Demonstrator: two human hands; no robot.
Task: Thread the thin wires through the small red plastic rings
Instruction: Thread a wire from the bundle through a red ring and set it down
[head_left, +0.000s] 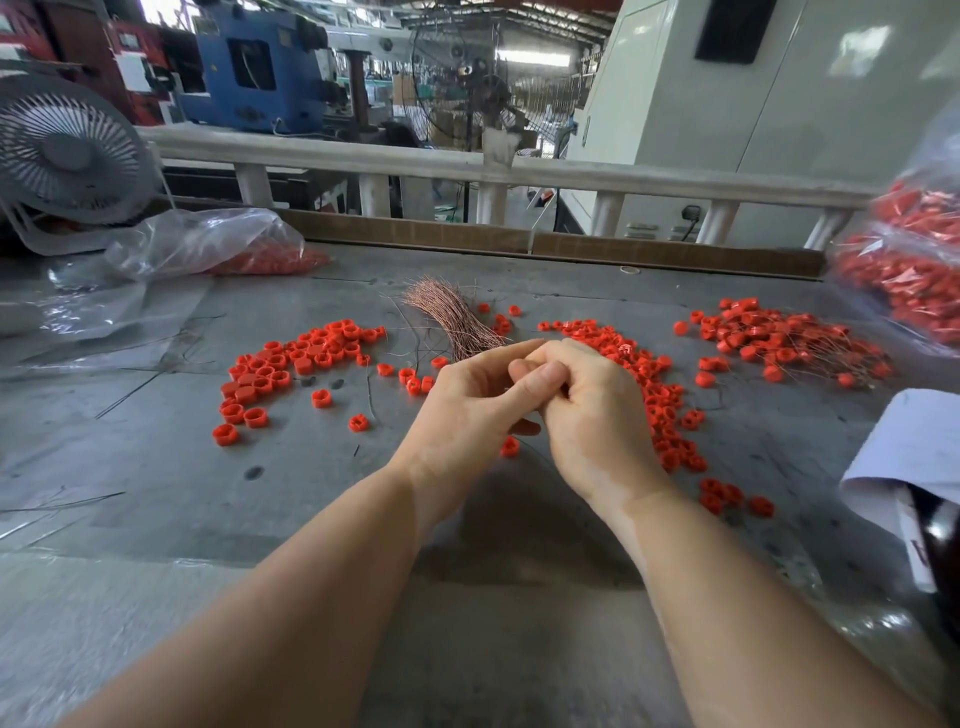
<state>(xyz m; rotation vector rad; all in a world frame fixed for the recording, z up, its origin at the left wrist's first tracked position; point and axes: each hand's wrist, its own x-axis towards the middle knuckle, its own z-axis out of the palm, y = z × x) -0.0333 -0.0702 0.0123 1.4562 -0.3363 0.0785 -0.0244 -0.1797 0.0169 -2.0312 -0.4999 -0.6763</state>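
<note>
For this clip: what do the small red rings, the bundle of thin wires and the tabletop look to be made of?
Small red rings: moulded plastic, by their uniform colour and slight sheen.
Bundle of thin wires: probably copper, given the pinkish metallic glint.
Grey tabletop: dull, scuffed sheet, possibly metal or a mat; unclear.

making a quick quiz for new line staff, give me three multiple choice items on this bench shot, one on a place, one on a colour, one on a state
1. Where does the copper wire bundle lie?
A. beyond the hands
B. inside a bag
C. on the floor

2. What colour are the loose rings?
A. blue
B. red
C. white

3. How are the left hand and right hand?
A. flat on the table
B. far apart
C. together, fingers curled

Answers: 1 A, it lies on the table just past the fingers; 2 B, all are red; 3 C, the hands touch above the table.
</note>
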